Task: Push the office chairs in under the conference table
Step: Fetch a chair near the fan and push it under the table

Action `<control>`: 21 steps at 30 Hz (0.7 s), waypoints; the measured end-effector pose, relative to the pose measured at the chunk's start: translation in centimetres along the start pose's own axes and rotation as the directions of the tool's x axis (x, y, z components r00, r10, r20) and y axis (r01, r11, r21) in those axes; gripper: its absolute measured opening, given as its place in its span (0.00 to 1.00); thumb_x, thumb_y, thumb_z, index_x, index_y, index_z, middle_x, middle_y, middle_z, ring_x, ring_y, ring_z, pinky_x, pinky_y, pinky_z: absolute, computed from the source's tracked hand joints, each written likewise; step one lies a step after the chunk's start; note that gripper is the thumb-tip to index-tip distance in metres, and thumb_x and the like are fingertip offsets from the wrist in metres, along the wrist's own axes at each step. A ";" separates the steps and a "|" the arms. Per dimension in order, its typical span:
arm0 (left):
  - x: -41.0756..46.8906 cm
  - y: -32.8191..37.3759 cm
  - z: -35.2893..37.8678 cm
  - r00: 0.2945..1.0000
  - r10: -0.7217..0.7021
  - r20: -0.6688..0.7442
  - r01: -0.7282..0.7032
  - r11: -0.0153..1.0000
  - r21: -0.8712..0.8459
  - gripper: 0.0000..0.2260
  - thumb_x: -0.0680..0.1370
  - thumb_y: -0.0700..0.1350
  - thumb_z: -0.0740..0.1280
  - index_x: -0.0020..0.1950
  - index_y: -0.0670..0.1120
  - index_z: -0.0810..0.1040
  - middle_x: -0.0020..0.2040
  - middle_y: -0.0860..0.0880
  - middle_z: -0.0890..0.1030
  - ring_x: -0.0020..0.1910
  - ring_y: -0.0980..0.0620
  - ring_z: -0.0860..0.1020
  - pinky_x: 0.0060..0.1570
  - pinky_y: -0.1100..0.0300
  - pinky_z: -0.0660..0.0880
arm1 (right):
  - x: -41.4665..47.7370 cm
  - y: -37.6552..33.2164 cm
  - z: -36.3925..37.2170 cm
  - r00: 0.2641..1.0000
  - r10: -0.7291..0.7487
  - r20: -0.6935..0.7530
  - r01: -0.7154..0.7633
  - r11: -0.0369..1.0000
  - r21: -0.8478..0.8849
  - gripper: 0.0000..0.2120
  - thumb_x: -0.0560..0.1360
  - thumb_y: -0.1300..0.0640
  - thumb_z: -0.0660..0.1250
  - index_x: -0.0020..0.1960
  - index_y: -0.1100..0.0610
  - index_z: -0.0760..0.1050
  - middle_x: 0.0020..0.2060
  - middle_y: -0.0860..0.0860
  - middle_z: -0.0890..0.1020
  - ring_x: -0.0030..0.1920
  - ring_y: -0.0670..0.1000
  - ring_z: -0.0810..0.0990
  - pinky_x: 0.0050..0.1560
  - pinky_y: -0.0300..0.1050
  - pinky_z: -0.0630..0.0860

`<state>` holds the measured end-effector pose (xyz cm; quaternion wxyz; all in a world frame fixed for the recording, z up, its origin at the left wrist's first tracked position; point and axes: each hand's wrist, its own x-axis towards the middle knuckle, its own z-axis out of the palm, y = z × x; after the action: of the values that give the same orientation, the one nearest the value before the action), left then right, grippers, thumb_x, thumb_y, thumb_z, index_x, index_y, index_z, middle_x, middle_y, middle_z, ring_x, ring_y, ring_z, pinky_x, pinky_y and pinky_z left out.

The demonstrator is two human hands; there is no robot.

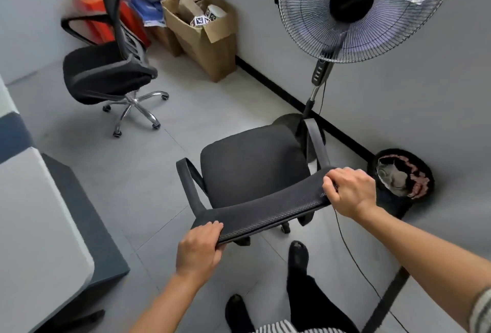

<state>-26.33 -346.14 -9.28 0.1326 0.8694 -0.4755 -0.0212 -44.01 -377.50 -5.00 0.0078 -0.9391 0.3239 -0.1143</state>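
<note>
1. Black mesh covers the backrest of the near office chair, one of two office chairs in view; it stands on the grey tiled floor, out in the open beside the bench and not under it.
2. Both hands are clamped on the top edge of that backrest: the left hand grips its left end with fingers curled over the rim, and the right hand grips its right end the same way. The two hands are well apart, one at each end.
3. The far office chair stands near the room's corner, turned side-on, with a chrome star base on castors. It too is clear of the bench.
4. One bench shows at the left edge, with a pale top and a dark panel leg beneath.
5. One pedestal fan stands against the right wall, its round base just behind the near chair's right armrest; a black cord trails along the floor from that side.
6. One round black waste bin, lined with a bag, sits by the wall just right of the right hand.
7. Two open cardboard boxes stand in the corner, alongside red and blue packages.
8. Two feet in black socks stand behind the near chair.
</note>
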 end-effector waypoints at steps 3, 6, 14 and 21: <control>1.0 0.8 0.3 0.992 -0.105 -0.064 0.105 0.994 -0.015 0.15 0.65 0.49 0.65 0.48 0.45 0.82 0.41 0.50 0.84 0.37 0.48 0.82 0.33 0.58 0.78 | 4.8 0.5 1.7 0.995 -0.101 0.015 0.101 0.994 0.033 0.19 0.73 0.49 0.54 0.31 0.55 0.76 0.28 0.51 0.80 0.32 0.56 0.79 0.35 0.46 0.70; 2.4 1.3 0.2 0.960 -0.269 -0.077 0.266 0.963 -0.048 0.19 0.64 0.54 0.63 0.48 0.45 0.83 0.43 0.49 0.85 0.41 0.47 0.84 0.37 0.56 0.80 | 9.9 -0.2 3.3 0.978 -0.208 0.028 0.205 0.976 0.077 0.18 0.74 0.49 0.55 0.32 0.55 0.76 0.29 0.50 0.80 0.33 0.55 0.79 0.36 0.47 0.71; 6.7 -0.1 -1.8 0.765 -0.632 -0.121 0.626 0.775 -0.085 0.31 0.76 0.67 0.48 0.48 0.47 0.83 0.45 0.51 0.85 0.44 0.49 0.83 0.38 0.56 0.78 | 23.1 -7.8 5.8 0.875 -0.484 -0.001 0.475 0.859 0.191 0.18 0.74 0.49 0.55 0.30 0.55 0.73 0.27 0.51 0.79 0.32 0.56 0.77 0.37 0.46 0.69; 9.3 -7.1 -3.1 0.648 -0.743 -0.165 0.751 0.660 -0.019 0.27 0.77 0.62 0.51 0.46 0.46 0.83 0.42 0.51 0.84 0.40 0.47 0.82 0.35 0.56 0.75 | 30.9 -17.1 9.7 0.803 -0.591 -0.078 0.590 0.770 0.241 0.17 0.74 0.51 0.56 0.30 0.56 0.72 0.26 0.52 0.78 0.31 0.57 0.76 0.35 0.45 0.65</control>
<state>-14.88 -349.58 -7.22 0.1271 0.9898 -0.0635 0.0074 -7.88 -383.41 -6.40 0.0918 -0.9844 -0.0046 -0.1503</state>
